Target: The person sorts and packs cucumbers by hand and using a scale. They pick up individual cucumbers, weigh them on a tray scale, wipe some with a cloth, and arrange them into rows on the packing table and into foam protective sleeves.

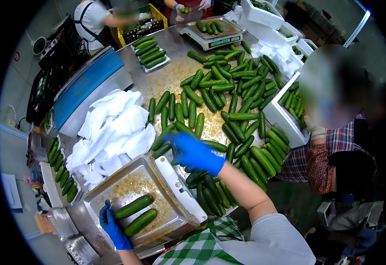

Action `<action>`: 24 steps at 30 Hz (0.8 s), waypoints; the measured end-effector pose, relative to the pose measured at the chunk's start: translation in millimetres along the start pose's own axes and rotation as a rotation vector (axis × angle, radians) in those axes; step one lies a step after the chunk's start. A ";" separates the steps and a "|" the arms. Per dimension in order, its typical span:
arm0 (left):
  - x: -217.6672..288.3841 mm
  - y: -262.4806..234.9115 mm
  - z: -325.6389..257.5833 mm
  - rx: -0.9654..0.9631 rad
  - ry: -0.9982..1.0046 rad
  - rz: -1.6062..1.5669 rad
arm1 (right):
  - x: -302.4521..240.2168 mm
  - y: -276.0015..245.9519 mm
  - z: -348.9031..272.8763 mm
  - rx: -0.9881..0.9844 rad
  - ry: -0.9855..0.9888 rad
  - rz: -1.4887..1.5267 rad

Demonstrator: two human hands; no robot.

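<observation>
My left hand (112, 227), in a blue glove, is at the near-left side of a metal tray (164, 194). Its fingers are apart beside the ends of two cucumbers (134, 206) lying in the tray, with nothing visibly gripped. The tray rests on a white scale (175, 181). My right hand (195, 153), also blue-gloved, reaches across the scale's far side over a spread of loose cucumbers (210, 99). Motion blurs its fingers, so I cannot tell whether they hold a cucumber. More cucumbers (210, 194) lie under and beside my right forearm.
Crumpled white sheets (111, 128) are heaped left of the cucumbers. Packed cucumbers fill white trays (168, 59) at far left and near left. A second scale (213, 35) stands at the back. At right, a person's gloved hand (314, 128) touches a white foam box (285, 117). Others work behind.
</observation>
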State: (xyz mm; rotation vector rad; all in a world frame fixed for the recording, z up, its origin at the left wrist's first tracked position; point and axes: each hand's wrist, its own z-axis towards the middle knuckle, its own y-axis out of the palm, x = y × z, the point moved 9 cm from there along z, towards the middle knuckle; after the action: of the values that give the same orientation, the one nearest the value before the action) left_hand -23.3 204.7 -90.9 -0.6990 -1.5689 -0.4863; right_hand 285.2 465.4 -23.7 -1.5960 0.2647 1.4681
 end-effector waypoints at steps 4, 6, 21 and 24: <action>18.5 12.2 -2.6 -0.037 0.058 0.099 | 136.5 -135.2 -50.1 0.529 0.080 -0.756; 21.8 19.9 -0.2 -0.052 0.069 0.086 | 199.7 -175.8 -101.1 0.652 0.257 -1.161; 23.3 23.2 -5.2 -0.007 0.004 -0.033 | 166.5 -85.9 -39.4 0.379 0.461 -0.311; 23.4 21.1 -3.0 -0.002 0.030 0.046 | 175.0 -27.1 -17.5 0.195 0.592 -0.266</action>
State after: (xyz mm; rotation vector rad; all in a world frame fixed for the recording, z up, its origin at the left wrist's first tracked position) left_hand -7.3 221.4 -69.3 -0.7242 -1.5216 -0.4622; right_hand 362.1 539.4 -166.1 -1.7923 0.4922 0.7215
